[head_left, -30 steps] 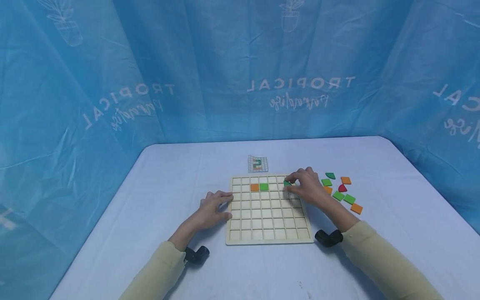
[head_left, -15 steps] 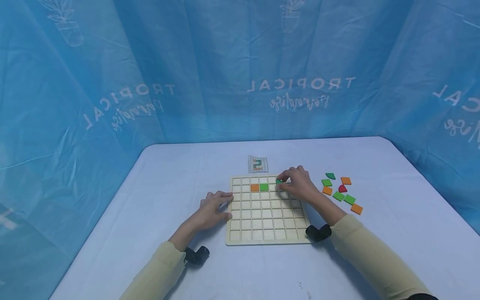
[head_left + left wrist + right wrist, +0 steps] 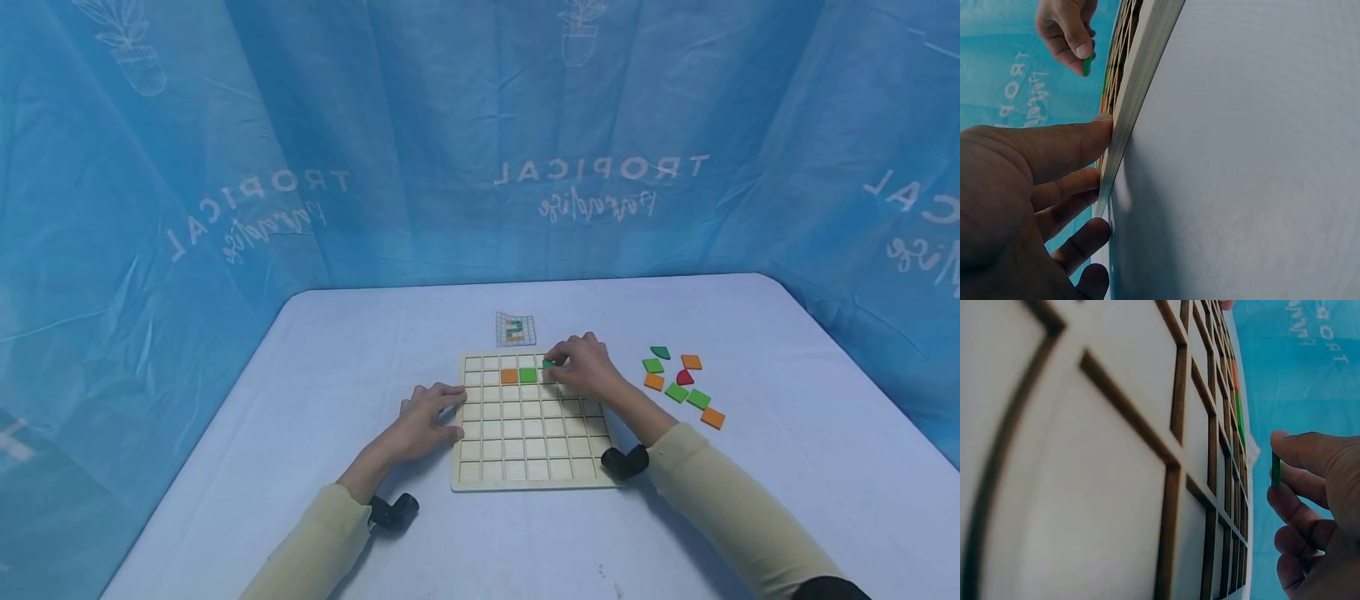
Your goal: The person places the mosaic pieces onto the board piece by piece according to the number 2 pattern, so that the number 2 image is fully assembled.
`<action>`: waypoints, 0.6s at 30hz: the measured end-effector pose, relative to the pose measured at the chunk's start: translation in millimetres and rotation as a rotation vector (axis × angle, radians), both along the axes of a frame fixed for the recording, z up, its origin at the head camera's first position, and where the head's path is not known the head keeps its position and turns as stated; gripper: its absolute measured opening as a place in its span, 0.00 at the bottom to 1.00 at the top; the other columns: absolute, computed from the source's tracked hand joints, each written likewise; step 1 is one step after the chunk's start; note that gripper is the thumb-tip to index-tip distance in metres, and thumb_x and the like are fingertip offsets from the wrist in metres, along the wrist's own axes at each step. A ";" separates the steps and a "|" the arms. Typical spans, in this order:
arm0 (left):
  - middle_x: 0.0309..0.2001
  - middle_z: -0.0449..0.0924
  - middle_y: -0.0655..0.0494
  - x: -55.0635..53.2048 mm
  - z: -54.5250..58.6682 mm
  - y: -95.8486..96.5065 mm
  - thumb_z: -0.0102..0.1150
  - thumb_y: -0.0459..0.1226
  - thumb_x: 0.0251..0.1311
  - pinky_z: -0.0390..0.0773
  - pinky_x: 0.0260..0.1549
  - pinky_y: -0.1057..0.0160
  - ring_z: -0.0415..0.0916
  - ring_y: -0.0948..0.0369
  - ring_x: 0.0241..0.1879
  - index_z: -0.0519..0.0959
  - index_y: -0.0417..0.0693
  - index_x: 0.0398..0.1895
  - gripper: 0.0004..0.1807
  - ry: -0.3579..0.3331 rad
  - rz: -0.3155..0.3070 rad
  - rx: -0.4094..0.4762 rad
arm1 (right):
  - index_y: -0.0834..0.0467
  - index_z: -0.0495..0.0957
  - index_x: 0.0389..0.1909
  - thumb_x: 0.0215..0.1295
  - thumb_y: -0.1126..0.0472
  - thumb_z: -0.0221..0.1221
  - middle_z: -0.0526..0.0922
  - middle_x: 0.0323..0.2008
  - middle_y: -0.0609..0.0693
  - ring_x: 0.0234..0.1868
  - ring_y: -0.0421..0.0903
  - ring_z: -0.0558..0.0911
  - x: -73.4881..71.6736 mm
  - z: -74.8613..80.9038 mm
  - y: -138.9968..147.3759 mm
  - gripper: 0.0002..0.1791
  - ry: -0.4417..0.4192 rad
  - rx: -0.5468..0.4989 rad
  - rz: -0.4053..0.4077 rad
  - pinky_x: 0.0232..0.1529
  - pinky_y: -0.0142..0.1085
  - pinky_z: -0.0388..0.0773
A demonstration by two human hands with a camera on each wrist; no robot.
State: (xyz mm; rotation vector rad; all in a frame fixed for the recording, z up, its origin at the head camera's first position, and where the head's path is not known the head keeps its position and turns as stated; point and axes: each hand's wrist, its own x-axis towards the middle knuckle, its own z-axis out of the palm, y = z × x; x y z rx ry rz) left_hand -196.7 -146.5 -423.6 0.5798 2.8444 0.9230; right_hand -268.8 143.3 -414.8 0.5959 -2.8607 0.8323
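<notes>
The right hand (image 3: 581, 365) had moved leftward over the board (image 3: 512, 428), carrying a small green piece (image 3: 548, 364) from above the right-hand columns to just beside the green square (image 3: 528, 375). Its thumb and fingertips pinched that piece by its edges — the right wrist view showed it edge-on and apart from the grid, so it had not been set down. Fingers hid most of its outline, and its exact shape could not be told.

The left hand (image 3: 427, 423) had stayed where it was, thumb and fingers spread, their tips touching the left edge of the board and holding nothing. The board had kept its place on the table (image 3: 360, 350) too.

Within the grid, an orange square (image 3: 509, 376) and the green square sat side by side in the second row from the far edge, unchanged. Beyond that edge lay a small patterned card (image 3: 516, 329); the loose pieces to the right, among them a red piece (image 3: 685, 377) and a rounded dark green piece (image 3: 660, 352), looked undisturbed.

For the work in hand, the shift seemed to mean that the carry was nearly over — the piece hung close to the filled cells, with the placing not yet done.
</notes>
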 end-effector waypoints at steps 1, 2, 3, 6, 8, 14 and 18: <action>0.64 0.68 0.53 -0.1 -0.2 0.1 0.67 0.38 0.56 0.58 0.45 0.52 0.61 0.54 0.56 0.72 0.41 0.63 0.30 -0.001 0.002 -0.002 | 0.59 0.85 0.41 0.56 0.58 0.68 0.81 0.31 0.48 0.36 0.49 0.68 -0.6 -0.4 -0.7 0.13 -0.002 0.006 -0.002 0.42 0.50 0.63; 0.64 0.68 0.53 -0.3 -0.4 0.2 0.67 0.38 0.56 0.58 0.45 0.52 0.60 0.54 0.57 0.72 0.41 0.63 0.30 -0.002 0.004 -0.004 | 0.59 0.85 0.41 0.56 0.57 0.68 0.81 0.31 0.48 0.36 0.49 0.68 -1.3 -1.0 -1.2 0.13 -0.004 0.008 -0.003 0.42 0.50 0.63; 0.64 0.68 0.54 -0.5 -0.5 0.3 0.67 0.38 0.56 0.58 0.45 0.52 0.60 0.54 0.57 0.72 0.42 0.64 0.31 -0.003 0.006 -0.007 | 0.59 0.85 0.41 0.56 0.57 0.68 0.80 0.31 0.48 0.36 0.49 0.68 -2.0 -1.8 -1.7 0.14 -0.007 0.013 -0.004 0.42 0.50 0.63; 0.64 0.68 0.54 -0.8 -0.7 0.4 0.67 0.39 0.56 0.58 0.45 0.53 0.60 0.55 0.55 0.72 0.42 0.64 0.31 -0.002 0.004 -0.009 | 0.59 0.85 0.42 0.56 0.57 0.68 0.80 0.31 0.48 0.36 0.48 0.68 -3.1 -3.8 -2.9 0.14 -0.014 0.028 -0.002 0.42 0.49 0.63; 0.64 0.68 0.54 -0.7 -0.2 0.2 0.67 0.38 0.56 0.58 0.44 0.53 0.60 0.55 0.54 0.72 0.42 0.64 0.31 0.000 0.000 -0.008 | 0.59 0.85 0.42 0.57 0.57 0.67 0.79 0.31 0.48 0.36 0.48 0.67 -3.1 -4.2 -3.8 0.14 -0.019 0.034 0.002 0.42 0.49 0.63; 0.64 0.68 0.53 -0.1 0.3 -0.2 0.67 0.37 0.56 0.58 0.45 0.51 0.60 0.52 0.57 0.72 0.41 0.64 0.30 0.002 -0.007 0.000 | 0.58 0.85 0.42 0.58 0.56 0.67 0.79 0.32 0.47 0.37 0.49 0.67 -2.0 -3.8 -5.9 0.13 -0.037 0.054 0.014 0.43 0.50 0.62; 0.64 0.68 0.53 -0.2 -0.1 0.3 0.67 0.38 0.56 0.58 0.45 0.52 0.60 0.53 0.56 0.72 0.41 0.63 0.30 -0.001 -0.002 -0.004 | 0.58 0.85 0.43 0.58 0.56 0.66 0.78 0.32 0.47 0.37 0.48 0.68 -2.1 -5.3 -6.1 0.14 -0.044 0.085 0.013 0.42 0.50 0.63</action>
